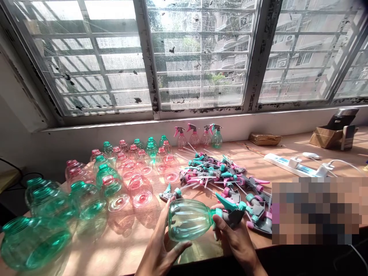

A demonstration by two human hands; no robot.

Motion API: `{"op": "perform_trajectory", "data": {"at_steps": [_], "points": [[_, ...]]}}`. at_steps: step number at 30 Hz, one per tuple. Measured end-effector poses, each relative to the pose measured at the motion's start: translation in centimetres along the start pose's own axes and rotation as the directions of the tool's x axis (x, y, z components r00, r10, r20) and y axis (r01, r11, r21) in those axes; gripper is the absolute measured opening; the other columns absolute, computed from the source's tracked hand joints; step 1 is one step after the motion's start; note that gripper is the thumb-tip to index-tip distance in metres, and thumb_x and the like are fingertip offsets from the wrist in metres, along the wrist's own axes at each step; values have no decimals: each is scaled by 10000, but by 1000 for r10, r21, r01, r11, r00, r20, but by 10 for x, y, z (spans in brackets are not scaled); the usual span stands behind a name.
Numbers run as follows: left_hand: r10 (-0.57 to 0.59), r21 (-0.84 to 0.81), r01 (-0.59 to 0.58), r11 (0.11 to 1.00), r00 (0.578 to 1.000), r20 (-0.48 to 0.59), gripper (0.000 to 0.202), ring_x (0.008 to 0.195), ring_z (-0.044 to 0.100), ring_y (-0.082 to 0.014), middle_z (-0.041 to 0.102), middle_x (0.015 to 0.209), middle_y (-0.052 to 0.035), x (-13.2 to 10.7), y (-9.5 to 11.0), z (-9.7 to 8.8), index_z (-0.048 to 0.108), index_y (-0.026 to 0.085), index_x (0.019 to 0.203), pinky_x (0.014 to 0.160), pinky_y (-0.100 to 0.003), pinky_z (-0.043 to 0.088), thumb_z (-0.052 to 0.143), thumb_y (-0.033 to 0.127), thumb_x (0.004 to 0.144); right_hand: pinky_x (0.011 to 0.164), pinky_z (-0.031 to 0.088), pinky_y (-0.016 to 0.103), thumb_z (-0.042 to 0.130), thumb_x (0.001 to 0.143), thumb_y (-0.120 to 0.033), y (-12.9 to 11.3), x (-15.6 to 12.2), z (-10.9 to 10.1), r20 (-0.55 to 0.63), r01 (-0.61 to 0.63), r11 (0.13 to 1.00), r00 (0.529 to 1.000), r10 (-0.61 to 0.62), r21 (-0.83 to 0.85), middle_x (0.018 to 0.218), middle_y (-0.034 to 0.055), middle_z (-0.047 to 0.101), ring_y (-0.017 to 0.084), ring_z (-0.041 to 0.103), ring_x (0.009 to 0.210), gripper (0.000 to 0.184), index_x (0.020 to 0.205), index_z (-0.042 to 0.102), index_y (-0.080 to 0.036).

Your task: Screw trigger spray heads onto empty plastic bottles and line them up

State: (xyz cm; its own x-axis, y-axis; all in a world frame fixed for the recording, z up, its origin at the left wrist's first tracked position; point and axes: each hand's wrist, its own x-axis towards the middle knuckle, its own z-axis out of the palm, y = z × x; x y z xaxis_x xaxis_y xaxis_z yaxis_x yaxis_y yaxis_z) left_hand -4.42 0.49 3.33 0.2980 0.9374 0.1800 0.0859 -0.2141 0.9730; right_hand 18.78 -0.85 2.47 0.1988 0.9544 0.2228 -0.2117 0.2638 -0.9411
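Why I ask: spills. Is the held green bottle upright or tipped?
Tipped: the green bottle lies sideways in the left hand, sprayer pointing right.

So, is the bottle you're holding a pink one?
No, the spray bottle held between the left hand and the right hand is see-through green, with a teal and grey trigger top.

bare table (123, 245) open in front of the bottles (120, 180); bottles crowd the left, sprayer pile (224, 180) blocks the middle-right, power strip (296, 165) and cables beyond.
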Motion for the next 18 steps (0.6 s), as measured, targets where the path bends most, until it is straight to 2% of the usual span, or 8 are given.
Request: {"op": "perform_trajectory", "data": {"at_steps": [3, 6, 9, 12, 16, 18], "points": [[70, 87, -62, 994, 993, -92, 881, 1527, 447, -408, 375, 1735, -69, 0, -8, 2, 273, 450, 1655, 1223, -546, 432, 730, 600, 918, 501, 498, 261, 818, 861, -583, -1, -1, 0, 21, -9, 1000, 1000, 9, -5, 582, -38, 619, 148, 562, 488, 422, 979, 725, -188], [97, 97, -87, 991, 990, -103, 843, 1451, 543, -388, 372, 1733, -80, -1, -13, 2, 256, 446, 1659, 1183, -527, 481, 665, 634, 947, 503, 505, 262, 814, 865, -582, -1, -1, 1, 30, -11, 1000, 999, 11, -14, 568, -40, 611, 149, 557, 490, 422, 975, 727, -184], [71, 118, -62, 991, 995, -73, 929, 1372, 621, -367, 430, 1694, -100, -3, -12, 1, 187, 445, 1675, 1156, -516, 511, 698, 639, 923, 486, 500, 255, 824, 851, -586, 0, -1, 1, 6, -2, 1000, 1000, 2, -15, 571, -40, 616, 145, 557, 479, 421, 955, 722, -191], [19, 104, -14, 994, 999, -45, 1030, 1397, 611, -379, 518, 1638, -110, -4, -9, -1, 131, 430, 1686, 1187, -525, 476, 766, 594, 893, 489, 500, 249, 826, 851, -582, 1, 0, 1, 9, 1, 1000, 1000, -1, -23, 580, -36, 628, 141, 563, 479, 411, 943, 724, -195], [13, 81, -10, 997, 1000, -29, 1010, 1410, 605, -391, 627, 1534, -130, -3, -7, -4, 198, 378, 1687, 1191, -512, 480, 794, 547, 889, 486, 492, 239, 824, 849, -587, 1, -1, 0, 7, 5, 1000, 1000, -5, -13, 580, -39, 627, 132, 556, 470, 414, 953, 730, -198], [38, 109, -35, 993, 999, -19, 993, 1423, 590, -394, 638, 1518, -134, 0, -8, -3, 215, 367, 1686, 1190, -514, 483, 791, 535, 896, 491, 497, 241, 825, 851, -583, 1, -1, -1, 6, 2, 1000, 1000, -2, -13, 579, -39, 626, 133, 561, 474, 410, 957, 731, -198]]}}
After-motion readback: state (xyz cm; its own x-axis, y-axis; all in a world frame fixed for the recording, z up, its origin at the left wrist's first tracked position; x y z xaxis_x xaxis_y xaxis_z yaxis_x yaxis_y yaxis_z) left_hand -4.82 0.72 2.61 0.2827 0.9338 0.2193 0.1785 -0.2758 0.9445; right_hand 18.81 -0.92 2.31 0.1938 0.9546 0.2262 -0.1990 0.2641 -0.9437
